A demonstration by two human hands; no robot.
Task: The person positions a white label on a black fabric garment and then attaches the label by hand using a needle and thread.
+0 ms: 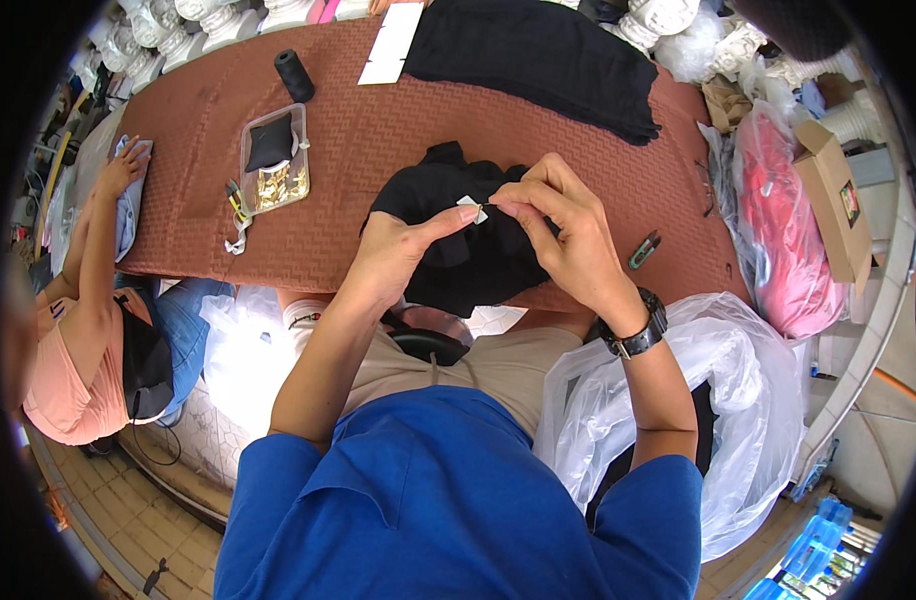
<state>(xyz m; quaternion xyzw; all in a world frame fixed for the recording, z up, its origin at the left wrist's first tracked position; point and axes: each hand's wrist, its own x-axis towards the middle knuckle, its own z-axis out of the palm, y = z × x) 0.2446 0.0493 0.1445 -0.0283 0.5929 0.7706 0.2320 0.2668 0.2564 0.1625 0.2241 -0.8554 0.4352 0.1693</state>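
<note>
A bunched black garment (468,265) lies at the table's front edge, partly hanging toward my lap. My left hand (393,245) grips the garment, its thumb pressed on a small white label (468,207); its other fingers are hidden under the cloth. My right hand (568,225) is closed in a pinch just right of the label. Something thin and dark shows at those fingertips, too small to name. Green-handled thread snips (644,250) lie on the table to the right of my right hand.
A brown cloth covers the table (358,140). Left stand a black thread spool (294,76) and a plastic tub (301,165) with gold-coloured pieces and a black cushion. Folded black fabric (538,60) lies at the back. A co-worker's hand (123,165) rests on cloth far left. Plastic bags (758,400) crowd the right.
</note>
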